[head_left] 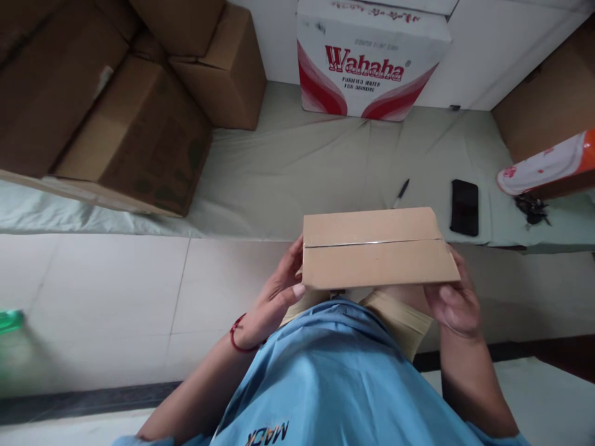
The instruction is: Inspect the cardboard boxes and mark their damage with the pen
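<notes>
Between my two hands a brown cardboard box point(372, 263) is held up in front of my body, over the near edge of the cloth-covered surface. Its top flaps meet in a narrow seam that runs left to right. My left hand point(282, 286) grips the box's left end, the thumb at the near corner and the fingers along the side, partly hidden. At the right end my right hand point(454, 300) holds the near corner, with the thumb in front and some fingers hidden behind the cardboard.
Large cardboard boxes point(134, 136) are stacked at the left. A white and red Wahaha carton point(367, 80) stands at the back. Beyond the held box lie a pen point(401, 192) and a black phone point(464, 207). Keys point(531, 209) and a white-orange cylinder point(543, 167) are at the right.
</notes>
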Motion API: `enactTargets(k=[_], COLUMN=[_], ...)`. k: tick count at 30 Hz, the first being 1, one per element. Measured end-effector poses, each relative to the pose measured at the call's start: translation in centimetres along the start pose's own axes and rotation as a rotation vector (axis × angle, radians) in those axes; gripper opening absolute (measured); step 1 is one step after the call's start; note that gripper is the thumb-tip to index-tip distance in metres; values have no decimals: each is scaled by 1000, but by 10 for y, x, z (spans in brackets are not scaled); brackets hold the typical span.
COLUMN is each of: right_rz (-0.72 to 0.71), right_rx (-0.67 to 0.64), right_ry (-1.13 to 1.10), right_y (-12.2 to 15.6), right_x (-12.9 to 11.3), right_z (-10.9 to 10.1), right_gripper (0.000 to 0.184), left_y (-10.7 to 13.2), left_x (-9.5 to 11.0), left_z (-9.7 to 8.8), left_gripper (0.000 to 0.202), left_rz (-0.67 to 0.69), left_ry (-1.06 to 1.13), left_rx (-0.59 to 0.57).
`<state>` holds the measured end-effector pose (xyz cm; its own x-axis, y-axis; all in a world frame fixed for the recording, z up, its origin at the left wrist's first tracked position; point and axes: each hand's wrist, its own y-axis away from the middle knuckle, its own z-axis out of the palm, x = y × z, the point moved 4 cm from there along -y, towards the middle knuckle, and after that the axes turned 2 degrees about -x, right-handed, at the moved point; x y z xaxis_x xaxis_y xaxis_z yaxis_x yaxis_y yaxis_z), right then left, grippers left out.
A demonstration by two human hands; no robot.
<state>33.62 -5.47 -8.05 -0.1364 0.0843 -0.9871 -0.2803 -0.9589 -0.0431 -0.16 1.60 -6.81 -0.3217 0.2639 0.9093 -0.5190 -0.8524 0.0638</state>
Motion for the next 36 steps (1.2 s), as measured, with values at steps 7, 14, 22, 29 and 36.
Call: enactTargets(k=[7,14,22,29,36], right_rz=[86,167,200,102,-22], right_rx=[96,180,270,230,122], right_ry=[-84,-83,-73,-25,144], right_y=[-3,-5,-8,-5,7], right_x=[-4,-8,5,-12,-30], right_z=[12,1,4,9,33], right_gripper=[67,68,54,54,58], left_y=[-5,-5,-5,-5,-10], left_x=[0,8,23,8,-3], left_z=[5,7,42,26,1], left_gripper=[85,84,83,59,73], left_rz=[105,420,744,483,220], left_ry=[-213,-516,-765,-334,-96], left_rx=[-14,-91,-206,-31,254])
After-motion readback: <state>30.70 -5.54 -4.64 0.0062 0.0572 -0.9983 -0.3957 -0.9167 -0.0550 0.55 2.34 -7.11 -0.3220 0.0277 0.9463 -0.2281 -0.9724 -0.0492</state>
